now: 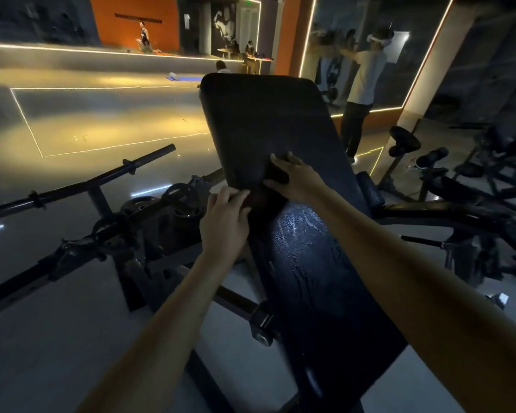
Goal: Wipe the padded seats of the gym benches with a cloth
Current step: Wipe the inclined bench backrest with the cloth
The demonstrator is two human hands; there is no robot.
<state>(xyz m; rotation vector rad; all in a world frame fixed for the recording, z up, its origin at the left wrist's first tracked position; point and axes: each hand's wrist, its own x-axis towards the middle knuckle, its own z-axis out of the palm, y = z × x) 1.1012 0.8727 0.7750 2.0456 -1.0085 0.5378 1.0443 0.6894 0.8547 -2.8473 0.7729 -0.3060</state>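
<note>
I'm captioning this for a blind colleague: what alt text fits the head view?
A person's right hand presses a dark cloth against the lower end of a bench's tilted back pad, with the left hand at the pad's bottom edge. The seat pad below glistens, in a dim gym with a barbell at left.

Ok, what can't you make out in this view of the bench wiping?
Head view:
- cloth: dark on the dark pads, edges lost, partly under the right hand.
- left hand: whether it grips cloth or backrest edge is unclear.
- seat pad: near end cut off by bottom edge.
- person by mirror: blurred.
</note>
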